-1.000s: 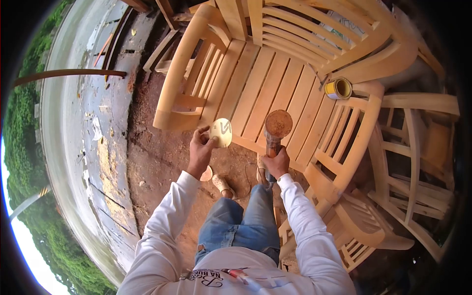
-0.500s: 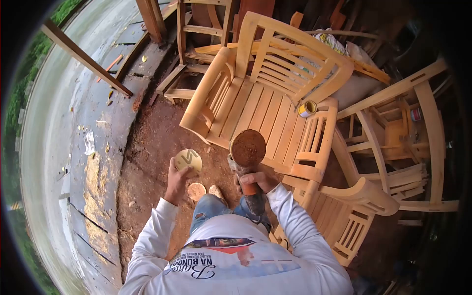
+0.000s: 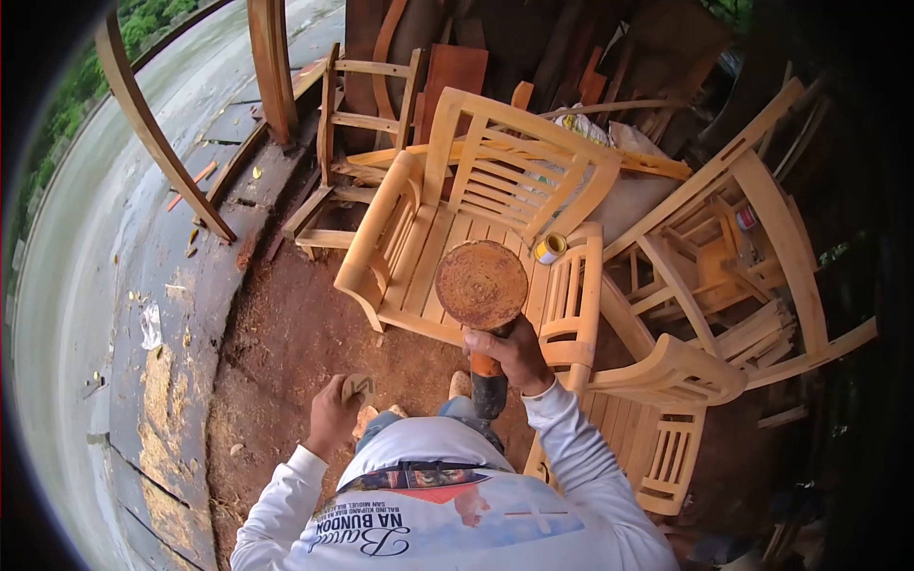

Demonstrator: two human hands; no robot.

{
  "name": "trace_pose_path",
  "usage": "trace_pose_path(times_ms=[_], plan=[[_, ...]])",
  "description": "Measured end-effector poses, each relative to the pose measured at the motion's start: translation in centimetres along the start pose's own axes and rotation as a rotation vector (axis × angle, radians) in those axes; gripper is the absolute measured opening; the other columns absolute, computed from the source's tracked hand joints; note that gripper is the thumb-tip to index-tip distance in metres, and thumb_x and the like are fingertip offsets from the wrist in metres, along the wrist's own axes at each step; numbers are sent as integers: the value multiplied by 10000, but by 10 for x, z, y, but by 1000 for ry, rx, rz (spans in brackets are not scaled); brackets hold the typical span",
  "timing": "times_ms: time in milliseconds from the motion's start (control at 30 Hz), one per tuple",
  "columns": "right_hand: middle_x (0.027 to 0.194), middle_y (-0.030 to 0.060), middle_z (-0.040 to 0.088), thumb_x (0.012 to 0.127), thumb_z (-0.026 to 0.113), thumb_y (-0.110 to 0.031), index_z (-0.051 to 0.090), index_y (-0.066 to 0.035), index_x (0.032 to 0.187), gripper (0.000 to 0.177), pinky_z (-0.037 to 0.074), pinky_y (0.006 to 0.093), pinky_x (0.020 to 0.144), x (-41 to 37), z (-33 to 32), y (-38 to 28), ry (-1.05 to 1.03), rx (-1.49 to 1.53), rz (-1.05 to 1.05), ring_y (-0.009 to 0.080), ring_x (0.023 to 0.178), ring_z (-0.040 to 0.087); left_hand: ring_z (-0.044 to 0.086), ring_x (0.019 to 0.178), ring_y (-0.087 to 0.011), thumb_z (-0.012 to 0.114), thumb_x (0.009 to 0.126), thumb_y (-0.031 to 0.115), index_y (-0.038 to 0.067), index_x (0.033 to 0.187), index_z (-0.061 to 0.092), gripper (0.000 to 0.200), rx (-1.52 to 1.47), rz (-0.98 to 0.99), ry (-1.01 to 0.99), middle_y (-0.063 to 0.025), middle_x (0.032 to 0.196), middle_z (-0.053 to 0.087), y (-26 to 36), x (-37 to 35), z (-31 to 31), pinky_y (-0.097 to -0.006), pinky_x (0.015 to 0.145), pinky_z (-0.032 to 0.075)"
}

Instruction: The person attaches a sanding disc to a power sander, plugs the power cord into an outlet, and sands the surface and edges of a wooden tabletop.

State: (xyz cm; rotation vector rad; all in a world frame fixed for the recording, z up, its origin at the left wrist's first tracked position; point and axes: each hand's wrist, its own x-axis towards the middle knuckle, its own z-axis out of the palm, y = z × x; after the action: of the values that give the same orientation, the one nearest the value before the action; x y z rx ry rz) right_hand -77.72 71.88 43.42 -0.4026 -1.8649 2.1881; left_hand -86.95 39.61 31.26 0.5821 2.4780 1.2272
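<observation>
Dirt floor [image 3: 286, 333], bare chair [image 3: 419, 271] at 12. Right hand [image 3: 514, 354] is clamped on the sander [image 3: 488, 400], worn pad [image 3: 482, 285] face-up at centre. Left hand [image 3: 333, 419] pinches a disc [image 3: 359, 386] at 8, well apart from the pad. I read this as mid disc swap. Next move needs the disc centred flat on the pad.

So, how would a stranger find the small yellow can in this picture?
Find the pale wooden armchair in the middle. On the armrest at the picture's right, at its far end, stands the can. It alone is yellow among bare wood.
</observation>
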Motion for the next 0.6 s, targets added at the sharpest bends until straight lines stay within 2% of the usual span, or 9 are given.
trace_pose_path(times_ms=[133, 167, 267, 300, 400, 433, 533, 567, 600], plan=[[1028, 102, 645, 861, 753, -206, 523, 14, 1274, 521, 565, 346, 748, -8, -3, -5, 6, -7, -16, 193, 808, 663, 679, 907, -424, 765, 812, 130, 18, 935, 680, 187, 121, -43, -160, -193, 966, 712, 3, -27, -1, -441, 768, 549], [1045, 105, 635, 865, 750, -209, 507, 14, 1289, 537, 566, 346, 748, -12, -3, -5, 11, -3, -20, 196, 808, 663, 713, 858, -359, 771, 842, 156, 2, 965, 689, 213, 174, 119, -182, -196, 939, 719, 0, -33, -2, -417, 750, 550], [996, 88, 617, 867, 748, -222, 506, 13, 1270, 525, 566, 349, 745, -20, -6, -3, 81, 64, 63, 199, 802, 664, 709, 798, -225, 759, 895, 171, -21, 1016, 693, 237, -135, -161, -373, -162, 904, 736, 7, -50, -2, -377, 716, 540], [962, 81, 601, 858, 745, -240, 517, 6, 1226, 497, 561, 350, 732, -21, -6, -2, 104, 65, 83, 204, 794, 665, 663, 816, -116, 727, 964, 199, -32, 1046, 705, 247, -296, -201, -392, -94, 893, 748, 4, -54, -1, -328, 707, 529], [954, 83, 600, 846, 742, -250, 530, -4, 1192, 475, 554, 350, 718, -22, -15, 9, 103, 80, 132, 206, 778, 661, 640, 912, -101, 666, 1017, 199, -47, 1096, 705, 262, -569, -468, -567, -62, 1003, 740, -2, -56, -7, -293, 797, 537], [943, 78, 597, 835, 743, -253, 539, -15, 1168, 457, 549, 349, 709, -23, -15, 11, 101, 82, 137, 204, 774, 657, 637, 929, -99, 644, 1036, 208, -27, 1200, 684, 289, -590, -470, -632, -66, 1063, 734, -3, -55, -9, -286, 819, 540], [942, 73, 596, 833, 742, -246, 534, -15, 1184, 469, 553, 350, 716, -24, -19, 19, 87, 60, 131, 201, 773, 652, 639, 901, -115, 653, 1025, 192, -22, 1193, 652, 271, -891, -660, -537, -49, 1027, 698, 7, -53, 1, -297, 794, 529], [942, 70, 597, 838, 736, -232, 526, -14, 1210, 479, 556, 349, 730, -24, -17, 20, 111, 75, 137, 198, 775, 649, 647, 962, -154, 636, 992, 110, -21, 1309, 575, 349, -880, -619, -526, -86, 1103, 690, 1, -49, 5, -327, 831, 535], [943, 69, 597, 843, 732, -225, 522, -13, 1219, 480, 557, 348, 732, -25, -17, 22, 107, 78, 136, 197, 775, 648, 664, 964, -198, 619, 966, 71, -12, 1351, 539, 402, -750, -502, -438, -111, 1101, 695, -12, -43, 11, -347, 832, 541]])
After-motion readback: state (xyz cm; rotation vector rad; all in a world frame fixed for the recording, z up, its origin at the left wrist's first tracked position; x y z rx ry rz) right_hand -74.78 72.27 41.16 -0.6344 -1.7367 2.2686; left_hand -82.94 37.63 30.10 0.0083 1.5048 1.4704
